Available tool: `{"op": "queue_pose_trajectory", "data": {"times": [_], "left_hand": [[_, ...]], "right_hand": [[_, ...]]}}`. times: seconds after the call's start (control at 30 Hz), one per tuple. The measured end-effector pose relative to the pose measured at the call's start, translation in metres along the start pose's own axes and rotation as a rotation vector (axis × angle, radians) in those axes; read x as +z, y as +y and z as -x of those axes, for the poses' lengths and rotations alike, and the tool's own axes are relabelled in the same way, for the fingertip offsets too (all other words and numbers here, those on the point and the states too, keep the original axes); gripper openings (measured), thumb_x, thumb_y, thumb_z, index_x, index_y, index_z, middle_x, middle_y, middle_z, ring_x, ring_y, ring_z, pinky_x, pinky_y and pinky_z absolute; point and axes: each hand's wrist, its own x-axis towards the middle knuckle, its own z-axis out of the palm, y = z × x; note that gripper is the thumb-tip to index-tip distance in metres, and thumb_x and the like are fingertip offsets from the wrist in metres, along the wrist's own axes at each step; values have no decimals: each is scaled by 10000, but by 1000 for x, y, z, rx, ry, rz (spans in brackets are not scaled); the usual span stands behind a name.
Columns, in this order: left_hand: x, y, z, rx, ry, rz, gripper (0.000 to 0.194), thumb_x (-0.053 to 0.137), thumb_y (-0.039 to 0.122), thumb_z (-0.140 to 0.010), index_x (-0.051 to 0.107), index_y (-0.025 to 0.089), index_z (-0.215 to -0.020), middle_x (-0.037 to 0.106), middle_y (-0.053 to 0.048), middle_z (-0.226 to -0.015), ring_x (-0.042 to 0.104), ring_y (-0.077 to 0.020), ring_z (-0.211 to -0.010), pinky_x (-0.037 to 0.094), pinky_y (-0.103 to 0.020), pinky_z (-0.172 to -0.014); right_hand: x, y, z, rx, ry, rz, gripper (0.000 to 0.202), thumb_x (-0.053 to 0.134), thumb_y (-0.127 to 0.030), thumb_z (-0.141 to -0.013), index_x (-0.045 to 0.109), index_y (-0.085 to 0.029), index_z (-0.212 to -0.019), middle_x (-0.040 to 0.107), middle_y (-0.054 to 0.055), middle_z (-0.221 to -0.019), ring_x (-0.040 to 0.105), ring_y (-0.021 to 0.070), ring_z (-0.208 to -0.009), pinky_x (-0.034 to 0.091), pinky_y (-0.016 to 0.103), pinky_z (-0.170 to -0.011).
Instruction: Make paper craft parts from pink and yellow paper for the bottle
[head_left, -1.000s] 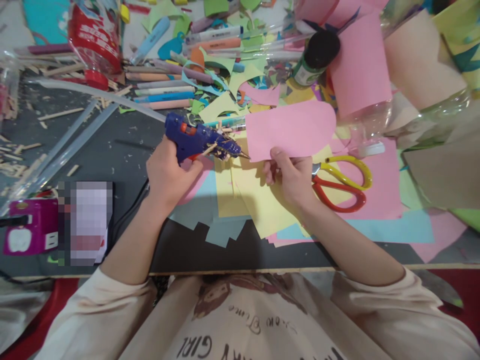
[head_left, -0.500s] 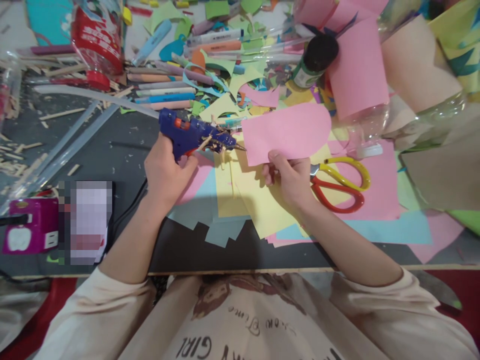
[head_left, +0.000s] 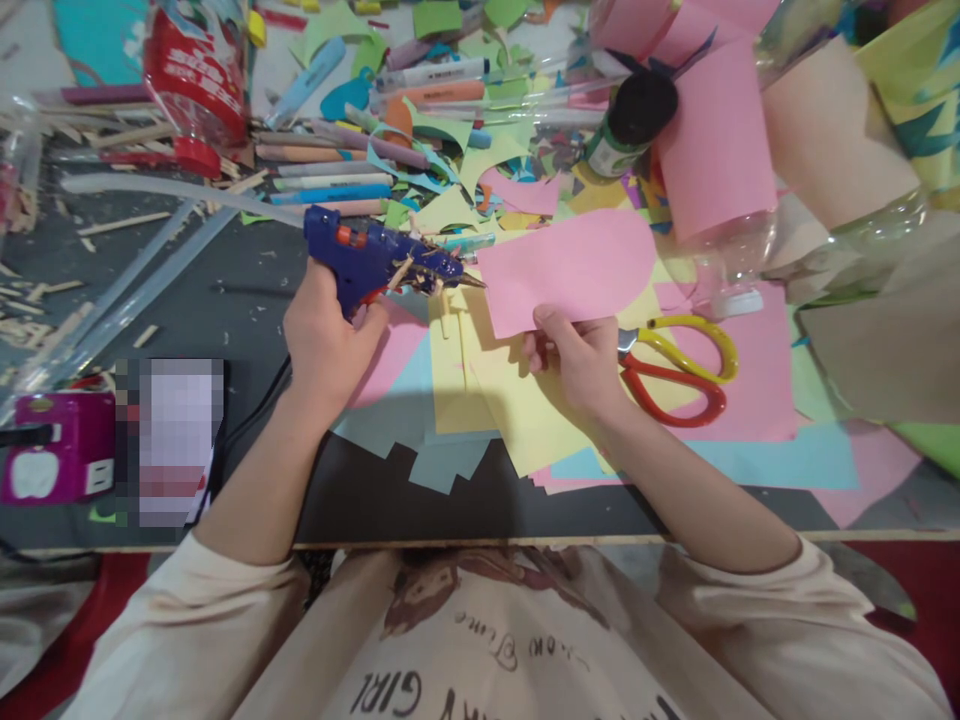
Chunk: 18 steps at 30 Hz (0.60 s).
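My left hand [head_left: 322, 340] is wrapped round the grip of a blue hot glue gun [head_left: 375, 255], which has bits of wood stuck along its front. A long clear glue stick [head_left: 187, 193] runs out of its back end. Its metal nozzle sits at the left edge of a pink paper piece [head_left: 574, 268] with one rounded end; I cannot tell if they touch. My right hand [head_left: 581, 355] pinches this piece by its lower edge, thumb on top. Scissors [head_left: 682, 370] with one yellow and one red handle lie just right of that hand, their blades hidden.
Coloured paper sheets [head_left: 517, 420] lie beneath both hands. Markers [head_left: 330, 185] and paper scraps [head_left: 487, 160] cover the back. A red-labelled bottle [head_left: 196, 80], a black-capped bottle [head_left: 634, 120] and paper-wrapped bottles [head_left: 716, 150] stand or lie around. A phone [head_left: 180, 440] and purple box [head_left: 60, 445] are at left.
The glue gun and my left hand have shifted slightly left, its nozzle staying by the paper's left edge. The pink paper has also moved a little left and tilted slightly in my right hand.
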Motion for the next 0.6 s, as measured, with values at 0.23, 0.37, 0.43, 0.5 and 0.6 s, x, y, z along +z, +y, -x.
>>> {"op": "queue_pose_trajectory", "data": {"times": [0.23,0.37,0.43,0.5,0.6], "left_hand": [[1,-9,-2,39,82,84,501,647,210,-713,506,236,-1192,684,-40,-985,666,-263,-972,513,-379,-864],[-2,-7,-2,-13,68,112,447,634,178,-743,518,238,-1170,679,-49,-1028,666,-272,-1011,509,-401,-896],[-4,-5,-2,-19,68,137,424,638,161,-745,526,253,-1144,674,-42,-1028,662,-269,-1036,504,-400,-920],[-5,-5,-1,-9,69,152,406,638,161,-749,525,266,-1125,673,-34,-1009,661,-265,-1046,508,-397,-929],[-4,-6,-2,-4,55,158,405,621,192,-771,501,266,-1150,674,-40,-1021,657,-271,-1075,511,-406,-944]], "right_hand": [[1,-1,1,-8,-28,-23,404,717,-409,-797,558,-180,-503,554,-37,-441,478,47,-344,412,194,-362],[2,-2,1,-16,-38,-48,397,730,-393,-787,568,-179,-495,555,-35,-438,476,48,-340,412,196,-362],[1,-2,2,-9,-39,-39,391,724,-386,-795,567,-178,-502,552,-33,-441,477,50,-345,415,199,-367],[1,-2,2,1,-40,-23,385,716,-379,-802,565,-177,-511,550,-31,-446,477,53,-352,415,202,-370],[0,-1,2,4,-41,-10,381,713,-380,-801,566,-176,-516,554,-28,-452,478,56,-358,414,207,-374]]}}
